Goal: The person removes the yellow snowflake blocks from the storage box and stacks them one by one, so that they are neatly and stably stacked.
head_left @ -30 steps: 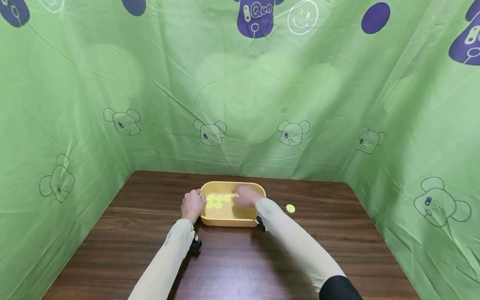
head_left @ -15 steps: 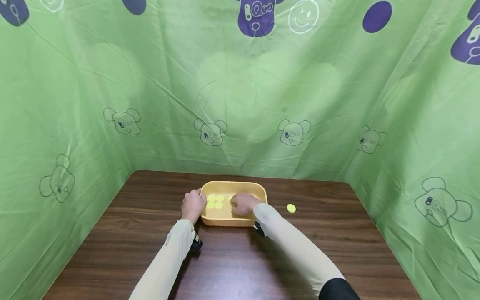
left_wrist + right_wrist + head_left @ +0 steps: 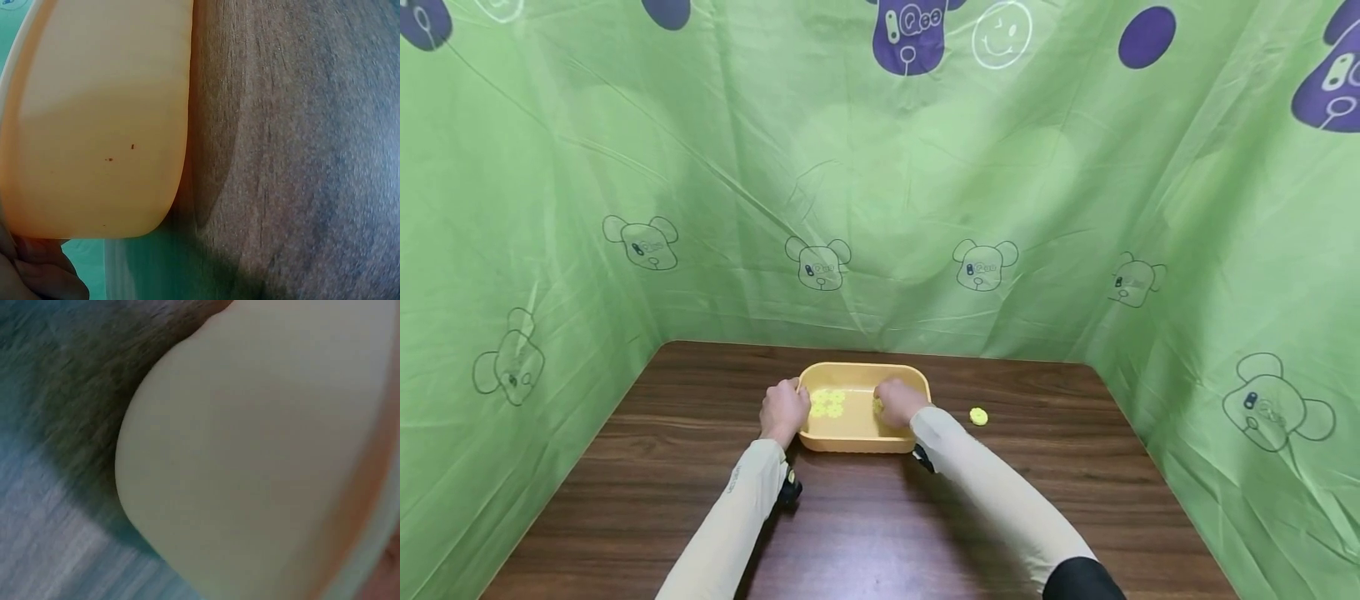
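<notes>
A yellow-orange rectangular basin (image 3: 863,445) sits near the back of the table. My left hand (image 3: 784,411) grips its left rim; in the left wrist view, curled fingers (image 3: 44,269) show at the basin wall (image 3: 106,137). Several flat yellow flower-shaped pieces (image 3: 827,404) lie grouped at the left inside the basin. My right hand (image 3: 898,402) reaches into the right half, fingers curled, with one yellow flower-shaped piece (image 3: 877,406) at the fingertips, mostly covered. The right wrist view is filled by the basin's outer wall (image 3: 250,456), and the fingers' work is hidden there.
One more yellow flower-shaped piece (image 3: 978,416) lies on the brown wooden table (image 3: 865,533), to the right of the basin. Green printed cloth (image 3: 880,308) hangs behind the table and along both sides.
My right hand has shifted within the basin, first toward the front, then slightly right, taking a flower-shaped piece away from the group. The left hand keeps its hold on the rim.
</notes>
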{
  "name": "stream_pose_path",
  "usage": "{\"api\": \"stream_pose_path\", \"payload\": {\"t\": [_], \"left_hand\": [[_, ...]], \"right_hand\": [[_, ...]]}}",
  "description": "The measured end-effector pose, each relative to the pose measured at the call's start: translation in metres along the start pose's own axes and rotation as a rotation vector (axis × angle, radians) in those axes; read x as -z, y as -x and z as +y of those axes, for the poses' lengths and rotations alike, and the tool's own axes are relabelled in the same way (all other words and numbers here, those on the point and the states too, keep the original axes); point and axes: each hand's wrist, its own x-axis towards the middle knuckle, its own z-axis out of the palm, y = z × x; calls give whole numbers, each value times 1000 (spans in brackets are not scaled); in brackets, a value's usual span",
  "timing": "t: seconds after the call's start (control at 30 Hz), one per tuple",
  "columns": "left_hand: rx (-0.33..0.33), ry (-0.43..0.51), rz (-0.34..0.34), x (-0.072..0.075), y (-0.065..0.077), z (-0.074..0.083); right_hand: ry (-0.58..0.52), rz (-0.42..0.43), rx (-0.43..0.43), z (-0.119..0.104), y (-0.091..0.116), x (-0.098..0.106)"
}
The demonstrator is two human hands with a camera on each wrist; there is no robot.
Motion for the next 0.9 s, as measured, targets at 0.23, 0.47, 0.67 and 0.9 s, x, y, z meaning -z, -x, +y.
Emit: {"api": "stream_pose_path", "payload": {"t": [0.23,0.47,0.67,0.9], "left_hand": [[-11,0,7,-1,1,0],[-14,2,18,-1,-1,0],[-4,6,19,-1,0,-1],[-7,-13,22,-1,-1,0]], "right_hand": [[-42,43,-120,0,-10,-13],[-105,10,-209,-3,-11,-8],[-116,42,-190,-5,-5,-7],[-113,128,-98,-2,3,-6]]}}
